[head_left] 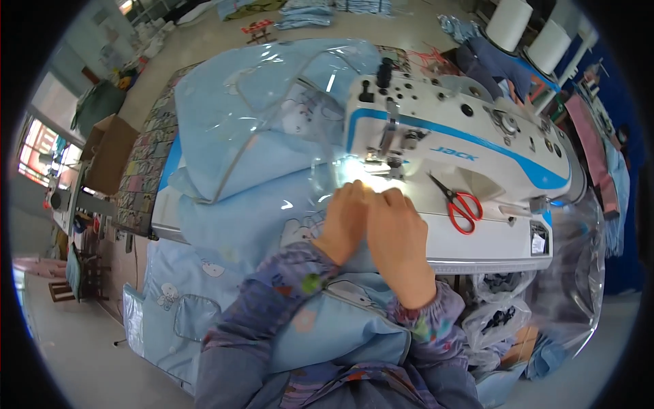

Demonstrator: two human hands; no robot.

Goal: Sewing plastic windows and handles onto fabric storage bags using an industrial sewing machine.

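My left hand (343, 219) and my right hand (398, 235) are side by side just in front of the needle area of a white and blue sewing machine (456, 133). Their fingers are bent and pressed together on the edge of a light blue printed fabric (248, 201). Glare from the machine's lamp washes out the fingertips and the seam there. The fabric spreads left of the needle, its folded upper part glossy and edged with grey binding, and more hangs over my lap. Red-handled scissors (461, 210) lie on the machine bed, right of my right hand.
Two white thread cones (509, 24) stand behind the machine. Clear plastic bags (497, 320) hang below the bed at right. A cardboard box (109, 153) is beyond the table's left edge. Stacks of folded blue fabric (304, 13) lie at the far side.
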